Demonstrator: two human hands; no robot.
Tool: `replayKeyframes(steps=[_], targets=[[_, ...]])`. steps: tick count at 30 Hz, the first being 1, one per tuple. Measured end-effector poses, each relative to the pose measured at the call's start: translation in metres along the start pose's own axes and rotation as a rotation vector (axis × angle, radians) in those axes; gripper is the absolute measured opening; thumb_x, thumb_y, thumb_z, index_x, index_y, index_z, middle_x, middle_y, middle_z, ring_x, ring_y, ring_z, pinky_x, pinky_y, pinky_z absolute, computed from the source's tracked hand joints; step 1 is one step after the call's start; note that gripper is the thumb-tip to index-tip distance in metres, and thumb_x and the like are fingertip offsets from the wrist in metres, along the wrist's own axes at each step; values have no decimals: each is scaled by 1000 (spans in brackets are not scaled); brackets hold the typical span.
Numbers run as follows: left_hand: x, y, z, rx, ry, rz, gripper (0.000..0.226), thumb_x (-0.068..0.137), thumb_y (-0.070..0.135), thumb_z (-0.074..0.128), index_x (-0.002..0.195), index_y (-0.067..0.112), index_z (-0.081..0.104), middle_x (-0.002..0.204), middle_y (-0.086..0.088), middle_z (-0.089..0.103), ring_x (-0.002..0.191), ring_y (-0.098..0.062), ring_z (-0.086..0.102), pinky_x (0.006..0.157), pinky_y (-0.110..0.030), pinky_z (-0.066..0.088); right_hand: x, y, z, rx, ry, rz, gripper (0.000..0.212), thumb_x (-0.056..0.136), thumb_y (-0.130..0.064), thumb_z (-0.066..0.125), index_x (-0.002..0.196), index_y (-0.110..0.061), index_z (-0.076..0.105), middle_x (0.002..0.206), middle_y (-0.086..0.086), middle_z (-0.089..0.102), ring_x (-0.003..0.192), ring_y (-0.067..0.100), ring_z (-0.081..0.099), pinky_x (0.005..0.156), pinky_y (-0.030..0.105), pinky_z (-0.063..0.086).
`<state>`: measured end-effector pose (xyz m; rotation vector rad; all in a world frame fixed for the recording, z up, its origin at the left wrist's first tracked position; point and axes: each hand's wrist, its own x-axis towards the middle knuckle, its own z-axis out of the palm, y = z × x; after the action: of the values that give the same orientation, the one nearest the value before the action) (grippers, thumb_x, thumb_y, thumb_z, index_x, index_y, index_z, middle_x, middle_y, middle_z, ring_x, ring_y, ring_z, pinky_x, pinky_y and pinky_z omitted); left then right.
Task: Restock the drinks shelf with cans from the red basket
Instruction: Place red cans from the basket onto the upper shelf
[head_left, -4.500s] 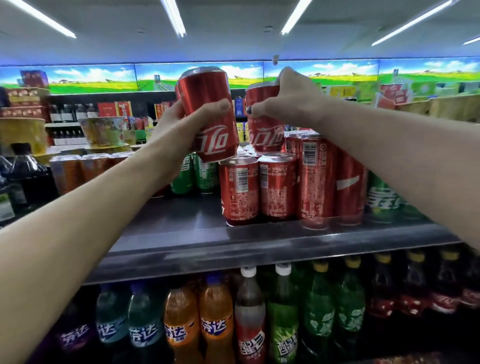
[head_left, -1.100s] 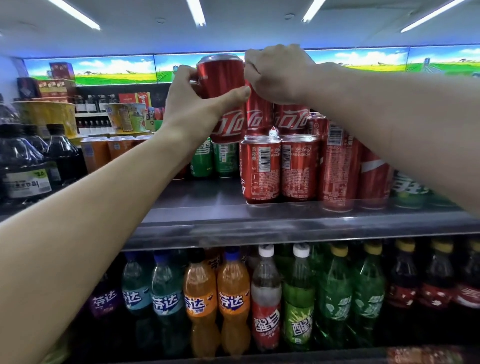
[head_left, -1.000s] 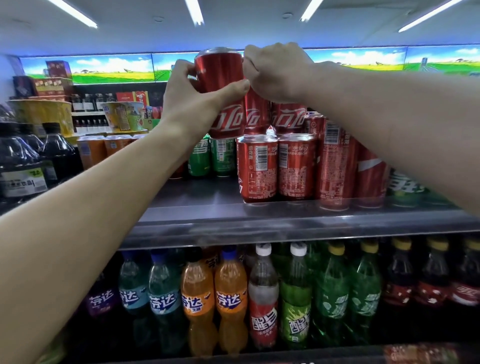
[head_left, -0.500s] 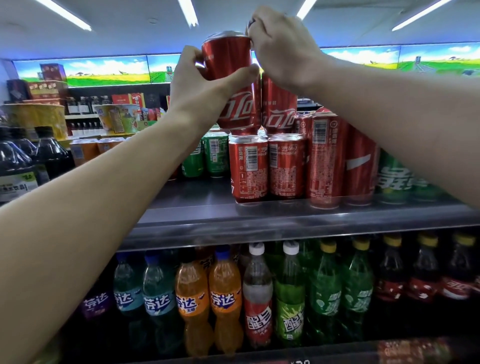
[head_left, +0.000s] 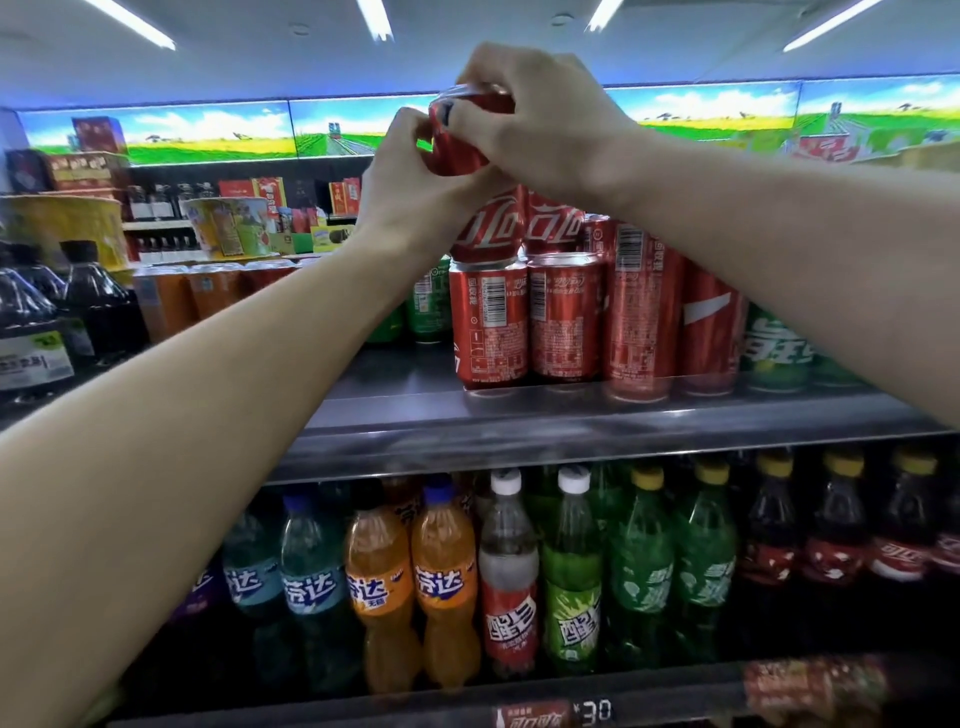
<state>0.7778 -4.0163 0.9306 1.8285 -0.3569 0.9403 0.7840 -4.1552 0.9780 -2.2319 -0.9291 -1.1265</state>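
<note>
A red cola can (head_left: 485, 228) stands tilted slightly left on top of a short red can (head_left: 488, 322) at the front of the metal drinks shelf (head_left: 519, 426). My left hand (head_left: 410, 197) wraps its left side. My right hand (head_left: 540, 130) covers its top rim with curled fingers. Just to the right, another stacked red can (head_left: 553, 228) sits on a second short can (head_left: 566, 317). Two tall red cans (head_left: 644, 312) stand to the right of them. The red basket is out of view.
Green cans stand behind on the left (head_left: 428, 306) and at the right (head_left: 774, 348) of the shelf. The shelf's left front is bare metal. Orange cans (head_left: 208, 296) and dark bottles (head_left: 31, 332) sit further left. Soda bottles (head_left: 447, 582) fill the shelf below.
My right hand has come down over the top of the can my left hand holds. The can stays over the front short can, and my left hand has slid higher on it.
</note>
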Motion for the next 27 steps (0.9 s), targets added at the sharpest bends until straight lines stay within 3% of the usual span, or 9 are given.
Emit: replayKeyframes(steps=[5,8,10,13,16,22,27], targets=[[-3,-1,-1,75,-13,8,79,60,57,90,117,18,51,105,3,71,95,-9,73,85,-33,63,-2,-2,4,-60,6,-6,37,99,-45,50,111,-14,65,103,1,66,96,22,61,84,38,50],[-9,-1,-3,172,-38,46,74,72,54,89,122,16,49,104,10,66,93,-1,67,78,-21,59,-2,-2,5,-99,26,-3,38,99,-46,49,110,-13,64,102,4,61,95,23,58,85,39,48],[-14,-3,-7,235,-57,57,73,75,55,87,124,16,49,101,12,62,90,1,64,72,-17,55,-1,-1,6,-132,43,5,38,99,-46,48,111,-14,63,106,6,59,96,24,56,86,39,47],[-20,-11,-9,277,-63,45,73,76,56,86,125,16,49,98,13,60,92,-4,64,75,-23,52,-1,2,7,-205,63,17,43,99,-47,45,119,-13,62,121,11,53,108,25,52,94,37,43],[-25,-16,-7,300,-80,15,63,81,57,82,121,21,49,95,18,59,87,4,60,67,-15,44,0,2,6,-214,41,25,46,100,-49,45,126,-15,61,128,12,52,118,26,51,98,36,41],[-28,-21,-6,307,-70,6,55,86,57,77,119,23,50,92,22,54,84,11,53,59,-1,35,-2,-1,10,-197,20,7,45,102,-48,46,134,-19,57,132,11,53,121,26,51,100,36,43],[-28,-23,-5,306,-65,14,57,86,57,76,122,21,50,92,22,53,84,11,51,63,-8,35,-5,-1,12,-199,14,18,47,102,-48,45,141,-22,53,136,12,50,127,27,48,103,38,43]])
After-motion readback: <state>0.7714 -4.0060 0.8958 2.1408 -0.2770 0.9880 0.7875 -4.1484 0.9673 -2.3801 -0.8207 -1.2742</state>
